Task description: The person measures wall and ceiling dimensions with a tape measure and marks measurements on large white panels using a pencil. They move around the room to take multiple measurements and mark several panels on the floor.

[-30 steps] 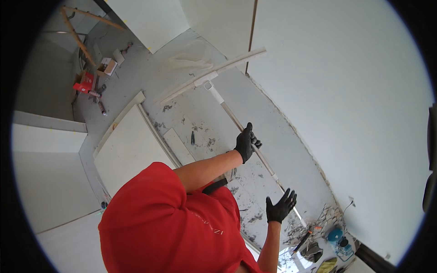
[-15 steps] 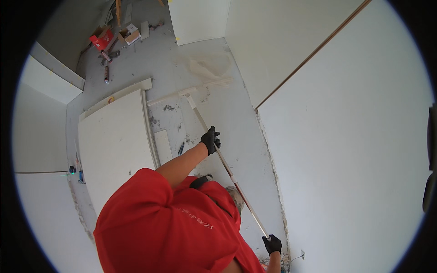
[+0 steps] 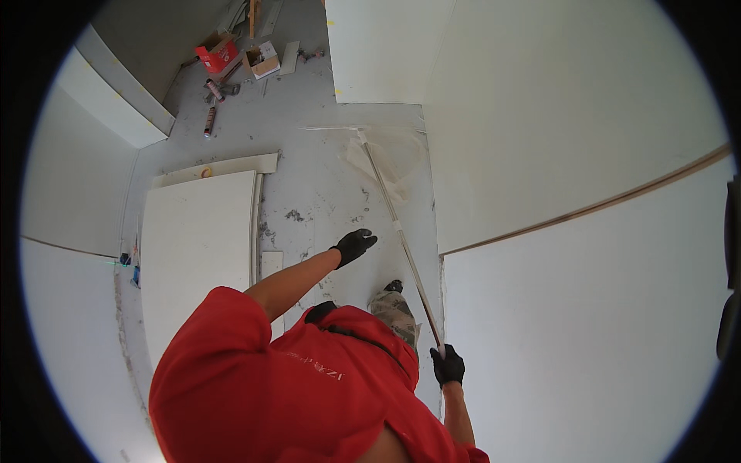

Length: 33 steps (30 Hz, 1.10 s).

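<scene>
My right hand (image 3: 448,366), in a black glove, is closed around the near end of a long pale pole (image 3: 407,248). The pole slants forward and left over the floor, and a thin, wide crossbar (image 3: 332,128) meets its far end, making a T shape. My left hand (image 3: 355,248), also in a black glove, is off the pole and to its left, fingers stretched out with nothing in them. A crumpled translucent sheet (image 3: 395,184) lies on the floor beside and beneath the pole's far part.
White boards (image 3: 202,224) lie stacked at the left, with a narrow offcut (image 3: 272,265) alongside. At the far left are a red box (image 3: 218,54), an open cardboard box (image 3: 262,63) and cylindrical tubes (image 3: 210,121). White wall panels (image 3: 571,309) rise close on the right.
My left hand has let go of the pole and sits apart from it. The pole has swung to point farther forward, its crossbar farther away. My right hand has moved forward, still gripping it.
</scene>
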Each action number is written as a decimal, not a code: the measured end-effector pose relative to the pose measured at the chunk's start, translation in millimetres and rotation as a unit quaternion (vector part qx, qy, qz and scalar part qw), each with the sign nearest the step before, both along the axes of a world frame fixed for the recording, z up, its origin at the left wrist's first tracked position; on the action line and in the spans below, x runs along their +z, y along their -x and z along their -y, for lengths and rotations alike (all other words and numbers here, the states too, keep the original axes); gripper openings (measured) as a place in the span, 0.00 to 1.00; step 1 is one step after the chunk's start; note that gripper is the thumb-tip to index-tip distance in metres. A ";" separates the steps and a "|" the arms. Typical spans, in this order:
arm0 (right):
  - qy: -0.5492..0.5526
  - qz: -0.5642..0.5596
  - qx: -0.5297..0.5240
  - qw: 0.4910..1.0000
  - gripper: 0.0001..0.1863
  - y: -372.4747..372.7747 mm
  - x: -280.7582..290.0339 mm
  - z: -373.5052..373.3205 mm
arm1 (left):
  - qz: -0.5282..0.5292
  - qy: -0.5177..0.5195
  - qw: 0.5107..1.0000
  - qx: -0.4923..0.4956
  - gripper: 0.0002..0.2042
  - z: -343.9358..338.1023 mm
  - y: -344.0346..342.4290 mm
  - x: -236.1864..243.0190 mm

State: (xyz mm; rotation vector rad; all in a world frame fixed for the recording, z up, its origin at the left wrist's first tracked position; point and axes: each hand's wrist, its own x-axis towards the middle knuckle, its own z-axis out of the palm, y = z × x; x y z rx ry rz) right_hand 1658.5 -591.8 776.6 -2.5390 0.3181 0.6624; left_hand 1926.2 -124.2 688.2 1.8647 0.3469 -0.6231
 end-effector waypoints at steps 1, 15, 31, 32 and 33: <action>-0.015 0.007 0.003 1.000 0.23 -58.5 -10.5 -8.8 | 0.007 -0.090 0.996 -0.027 0.29 -11.7 2.5 -8.9; 0.100 -0.006 0.158 0.982 0.30 -805.0 -110.1 -322.8 | -0.437 -0.163 0.805 0.365 0.23 -357.7 113.8 -39.7; -0.261 -0.449 -0.173 0.837 0.34 -1074.9 -259.0 -550.7 | 0.022 0.115 0.928 0.353 0.25 -607.3 -426.5 -21.3; -0.183 -0.387 -0.181 0.885 0.25 -1062.5 -272.4 -540.2 | 0.012 0.085 0.943 0.323 0.25 -611.1 -437.2 -23.4; -0.113 -0.332 -0.187 0.917 0.24 -1038.8 -285.0 -543.2 | -0.007 0.105 0.940 0.325 0.26 -622.8 -435.3 -38.5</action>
